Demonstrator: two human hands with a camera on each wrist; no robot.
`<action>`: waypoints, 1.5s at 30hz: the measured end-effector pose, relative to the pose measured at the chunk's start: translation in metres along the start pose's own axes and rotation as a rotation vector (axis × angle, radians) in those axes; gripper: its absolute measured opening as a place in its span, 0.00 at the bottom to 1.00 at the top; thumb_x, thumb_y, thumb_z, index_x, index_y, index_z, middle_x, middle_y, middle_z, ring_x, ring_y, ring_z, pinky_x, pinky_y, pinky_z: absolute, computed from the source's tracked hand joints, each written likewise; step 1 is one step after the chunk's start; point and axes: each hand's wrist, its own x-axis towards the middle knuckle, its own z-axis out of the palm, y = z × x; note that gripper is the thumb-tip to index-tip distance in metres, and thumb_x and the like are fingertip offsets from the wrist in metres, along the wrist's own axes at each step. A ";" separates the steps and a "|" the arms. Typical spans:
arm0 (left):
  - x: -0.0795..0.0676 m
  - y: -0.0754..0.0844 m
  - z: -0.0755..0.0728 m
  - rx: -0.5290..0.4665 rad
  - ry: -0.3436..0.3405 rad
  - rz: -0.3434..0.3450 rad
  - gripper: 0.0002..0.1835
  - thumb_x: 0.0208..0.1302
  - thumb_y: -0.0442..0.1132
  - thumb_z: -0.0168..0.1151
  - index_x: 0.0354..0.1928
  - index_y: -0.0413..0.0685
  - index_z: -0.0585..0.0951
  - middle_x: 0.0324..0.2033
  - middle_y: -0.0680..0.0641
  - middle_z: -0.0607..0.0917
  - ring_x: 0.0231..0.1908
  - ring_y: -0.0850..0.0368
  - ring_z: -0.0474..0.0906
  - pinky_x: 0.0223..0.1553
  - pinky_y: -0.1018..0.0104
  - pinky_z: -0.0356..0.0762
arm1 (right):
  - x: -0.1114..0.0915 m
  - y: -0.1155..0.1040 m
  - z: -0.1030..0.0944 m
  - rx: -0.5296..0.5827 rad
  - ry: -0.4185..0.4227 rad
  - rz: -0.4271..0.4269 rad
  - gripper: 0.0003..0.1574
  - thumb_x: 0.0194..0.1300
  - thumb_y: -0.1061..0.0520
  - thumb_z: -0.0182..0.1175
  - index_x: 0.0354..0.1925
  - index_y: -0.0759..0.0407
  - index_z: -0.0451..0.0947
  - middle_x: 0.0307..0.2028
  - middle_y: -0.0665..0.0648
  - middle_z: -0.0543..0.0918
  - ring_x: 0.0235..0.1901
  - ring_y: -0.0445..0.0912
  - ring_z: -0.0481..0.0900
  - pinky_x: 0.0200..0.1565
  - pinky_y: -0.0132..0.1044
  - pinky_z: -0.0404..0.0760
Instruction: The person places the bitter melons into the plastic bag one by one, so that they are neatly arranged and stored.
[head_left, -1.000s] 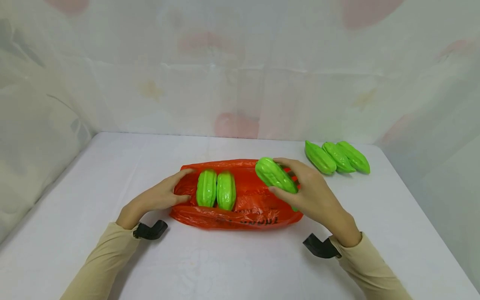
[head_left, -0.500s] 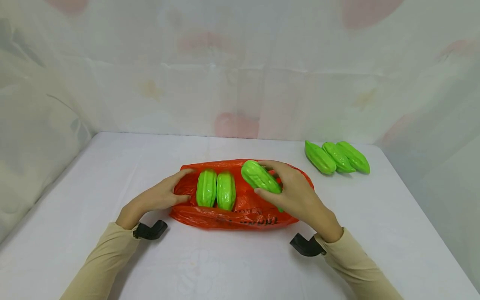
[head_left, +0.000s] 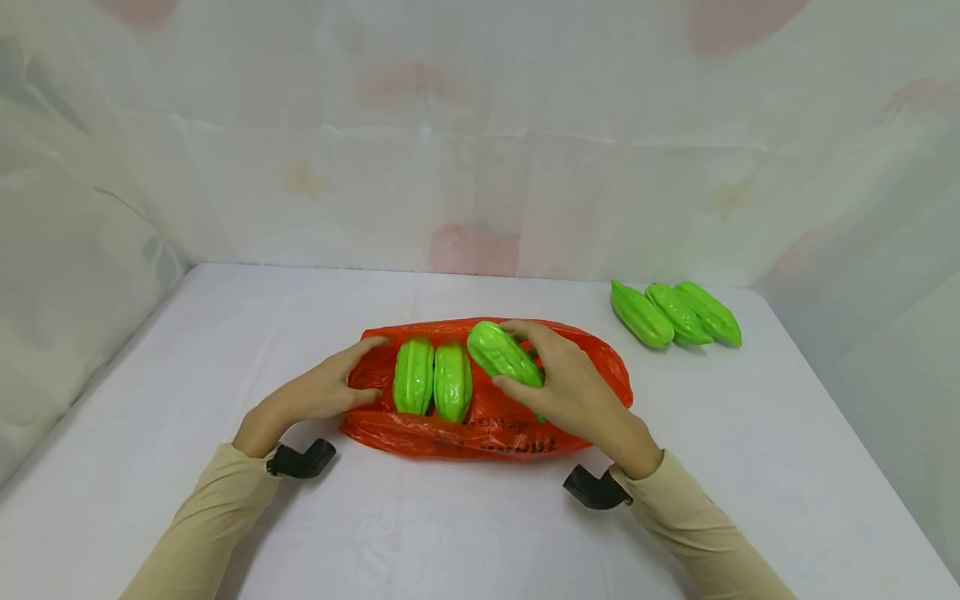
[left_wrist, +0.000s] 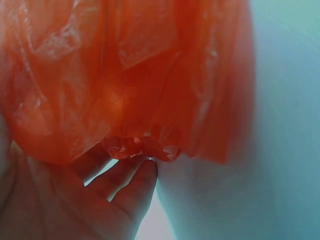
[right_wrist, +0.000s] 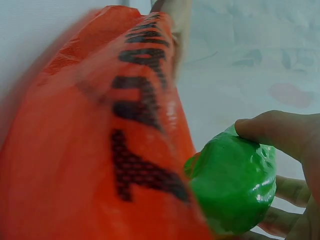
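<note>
A red plastic bag with black lettering lies mouth up on the white table. My left hand holds its left end, thumb and fingers over the rim; in the left wrist view the fingers show below the red film. Two bright green ridged gourds stand side by side in the bag's left half. My right hand grips another green ridged gourd, tilted over the bag just right of that pair. In the right wrist view this gourd sits between thumb and fingers beside the bag's lettered side.
Three more green gourds lie together at the table's back right. A pale patterned sheet hangs behind the white table and along its sides. Black camera mounts sit at both wrists.
My right hand has moved left with the gourd, bringing it close to the two gourds in the bag and uncovering the bag's right end. My left hand stays in place.
</note>
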 end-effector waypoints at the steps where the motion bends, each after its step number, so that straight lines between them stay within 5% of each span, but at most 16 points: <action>1: 0.000 0.000 0.000 0.001 -0.001 0.000 0.38 0.64 0.36 0.59 0.74 0.44 0.57 0.65 0.36 0.71 0.64 0.38 0.68 0.64 0.34 0.65 | 0.000 0.001 0.001 0.002 -0.005 0.004 0.37 0.61 0.50 0.69 0.65 0.55 0.70 0.54 0.52 0.81 0.41 0.43 0.78 0.43 0.37 0.81; 31: 0.001 -0.001 0.000 -0.001 -0.006 0.002 0.38 0.63 0.36 0.60 0.74 0.43 0.57 0.64 0.35 0.72 0.63 0.37 0.69 0.63 0.35 0.66 | 0.003 0.005 0.020 -0.030 -0.187 0.245 0.43 0.63 0.43 0.66 0.69 0.56 0.64 0.53 0.55 0.81 0.48 0.50 0.78 0.48 0.45 0.81; 45: 0.000 0.001 -0.001 0.012 -0.009 -0.006 0.38 0.63 0.37 0.60 0.74 0.44 0.57 0.66 0.35 0.70 0.66 0.36 0.66 0.65 0.33 0.63 | 0.004 0.009 0.030 -0.004 -0.157 0.320 0.46 0.67 0.45 0.62 0.73 0.60 0.56 0.59 0.59 0.76 0.55 0.51 0.77 0.57 0.51 0.80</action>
